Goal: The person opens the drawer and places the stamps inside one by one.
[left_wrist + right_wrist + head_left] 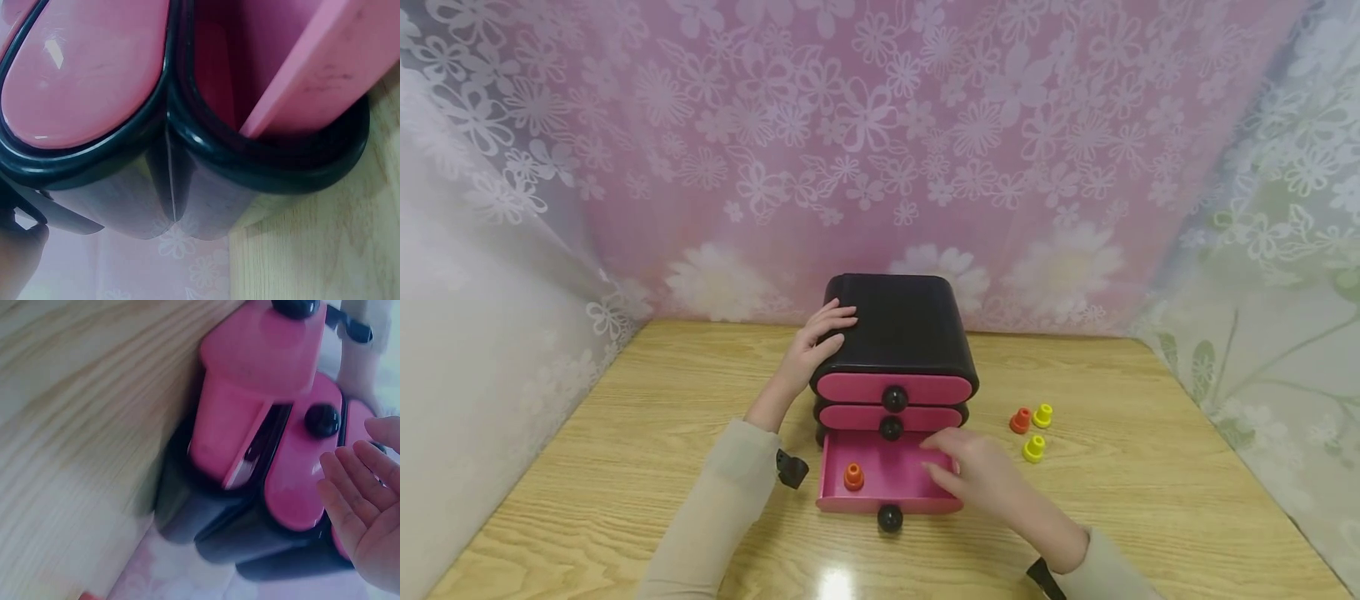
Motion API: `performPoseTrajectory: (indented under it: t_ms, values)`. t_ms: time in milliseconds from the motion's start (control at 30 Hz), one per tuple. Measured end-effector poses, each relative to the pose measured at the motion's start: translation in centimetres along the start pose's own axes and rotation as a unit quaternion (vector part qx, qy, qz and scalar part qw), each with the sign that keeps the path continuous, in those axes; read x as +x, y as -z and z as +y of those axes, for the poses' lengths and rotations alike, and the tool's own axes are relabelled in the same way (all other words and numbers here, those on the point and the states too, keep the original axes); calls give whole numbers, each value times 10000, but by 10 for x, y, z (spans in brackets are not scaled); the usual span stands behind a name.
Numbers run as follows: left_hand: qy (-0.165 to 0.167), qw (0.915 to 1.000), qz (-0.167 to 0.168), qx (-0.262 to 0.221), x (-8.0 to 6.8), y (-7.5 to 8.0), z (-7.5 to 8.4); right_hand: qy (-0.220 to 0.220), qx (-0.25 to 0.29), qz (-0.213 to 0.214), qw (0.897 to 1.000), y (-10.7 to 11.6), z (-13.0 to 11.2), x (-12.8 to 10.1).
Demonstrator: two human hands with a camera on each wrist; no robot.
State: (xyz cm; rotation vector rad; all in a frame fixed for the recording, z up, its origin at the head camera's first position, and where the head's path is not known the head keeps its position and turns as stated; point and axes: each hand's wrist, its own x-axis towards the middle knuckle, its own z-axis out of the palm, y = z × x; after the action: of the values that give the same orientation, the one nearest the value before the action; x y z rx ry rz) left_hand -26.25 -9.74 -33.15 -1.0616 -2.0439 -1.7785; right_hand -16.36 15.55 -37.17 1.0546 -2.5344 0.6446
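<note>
A small black cabinet [898, 321] with pink drawer fronts and round black knobs stands on the table. Its bottom drawer [895, 505] is pulled out; the two drawers above are closed. Inside the pulled-out drawer, toward the left, stands an orange cone-shaped piece [853, 477]. My left hand [818, 337] rests on the cabinet's upper left edge, fingers lying on the top. Over the right side of that drawer hovers my right hand [973, 471], thumb and fingers apart. In the right wrist view its palm [369, 519] holds nothing.
Right of the cabinet, a red cone-shaped piece [1020, 420] and two yellow ones [1034, 449] stand on the wooden table [1120, 500]. Behind the table hangs a pink flowered curtain [887, 167], with pale flowered cloth at both sides.
</note>
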Motion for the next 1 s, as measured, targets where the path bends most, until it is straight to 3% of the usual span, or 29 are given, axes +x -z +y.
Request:
performPoseTrajectory:
  t_ms: [100,433,800,1000]
  values:
    - [-47,10000,5,-8,0,0,1,-181,30,179,9997,8,7,-6]
    - [-6,10000,-15,26,0,0,1,-574,-713,917,9916,22,29,-24]
    - [35,10000,-20,-21,0,0,0,-743,-645,1122,9888,37,48,-39]
    - [-58,10000,6,-58,0,0,1,-1166,-559,1034,9862,45,59,-47]
